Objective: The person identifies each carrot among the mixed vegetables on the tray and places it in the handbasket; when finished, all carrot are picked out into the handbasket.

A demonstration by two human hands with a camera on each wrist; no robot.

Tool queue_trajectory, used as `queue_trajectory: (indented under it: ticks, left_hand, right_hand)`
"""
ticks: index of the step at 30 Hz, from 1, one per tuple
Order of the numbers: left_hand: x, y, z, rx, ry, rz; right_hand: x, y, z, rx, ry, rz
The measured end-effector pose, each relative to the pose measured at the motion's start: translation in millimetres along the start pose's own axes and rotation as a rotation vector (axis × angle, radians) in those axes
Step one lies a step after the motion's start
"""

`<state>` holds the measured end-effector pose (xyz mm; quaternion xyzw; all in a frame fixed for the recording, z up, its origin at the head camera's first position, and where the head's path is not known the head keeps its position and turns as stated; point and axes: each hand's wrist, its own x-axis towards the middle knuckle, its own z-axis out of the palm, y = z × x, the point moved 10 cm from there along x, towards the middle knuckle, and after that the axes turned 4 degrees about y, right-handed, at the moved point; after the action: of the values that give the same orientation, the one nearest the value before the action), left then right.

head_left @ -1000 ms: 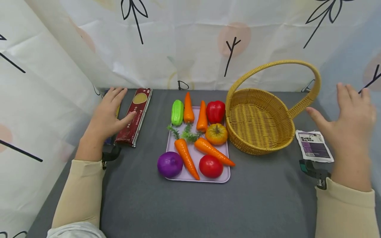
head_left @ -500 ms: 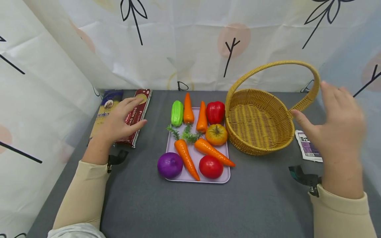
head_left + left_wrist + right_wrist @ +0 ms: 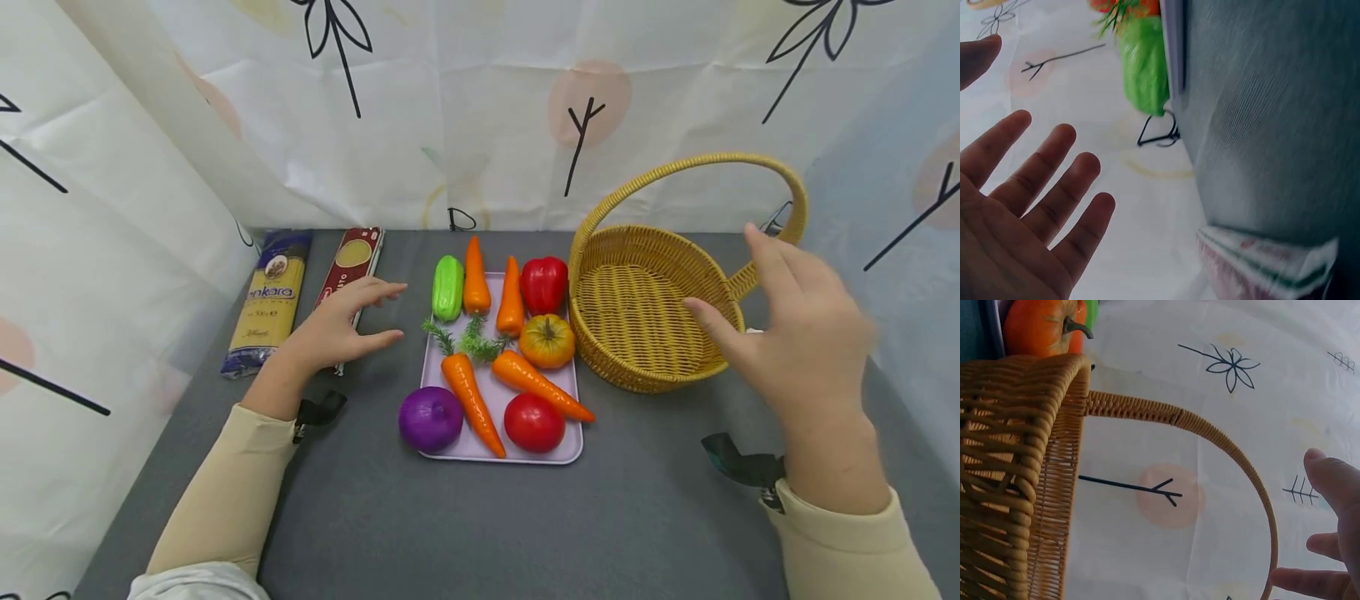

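Observation:
My left hand (image 3: pixel 337 329) hovers between the dark red spaghetti pack (image 3: pixel 352 258) and the tray, fingers spread and holding nothing. My right hand (image 3: pixel 802 342) is raised at the right side of the yellow wicker basket (image 3: pixel 645 379), thumb apart from the fingers, nothing in it. In the right wrist view its fingers show near the basket's handle (image 3: pixel 1235 450); whether they touch it I cannot tell. The lilac tray (image 3: pixel 442 450) bears several carrots (image 3: pixel 472 400), a purple onion (image 3: pixel 431 419), a tomato (image 3: pixel 534 422), a small pumpkin (image 3: pixel 547 340), a red pepper (image 3: pixel 544 284) and a green cucumber (image 3: pixel 447 288).
A yellow and blue pasta pack (image 3: pixel 266 308) lies at the far left. Behind the right hand, a white packet is almost wholly hidden. Patterned white cloth (image 3: pixel 510 125) hangs along the back and sides of the grey table (image 3: pixel 525 533).
Both hands have moved inward: the left from over the pasta packs rightward towards the tray, the right leftward from above the white packet to the basket's side. The basket, tray and vegetables stay put.

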<state>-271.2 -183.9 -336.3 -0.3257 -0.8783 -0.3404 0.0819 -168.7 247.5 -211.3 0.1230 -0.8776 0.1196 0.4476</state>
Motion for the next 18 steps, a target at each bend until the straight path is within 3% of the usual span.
queue_trajectory:
  ticks: [8, 18]
  left_hand:
    - [0.1, -5.7, 23.5, -0.074, -0.080, -0.005]
    - [-2.6, -17.4, 42.6, -0.173, -0.159, -0.097]
  right_hand:
    - [-5.3, -22, 12, 0.085, -0.058, -0.039]
    - [-18.9, -52, 41, 0.154, -0.268, -0.127]
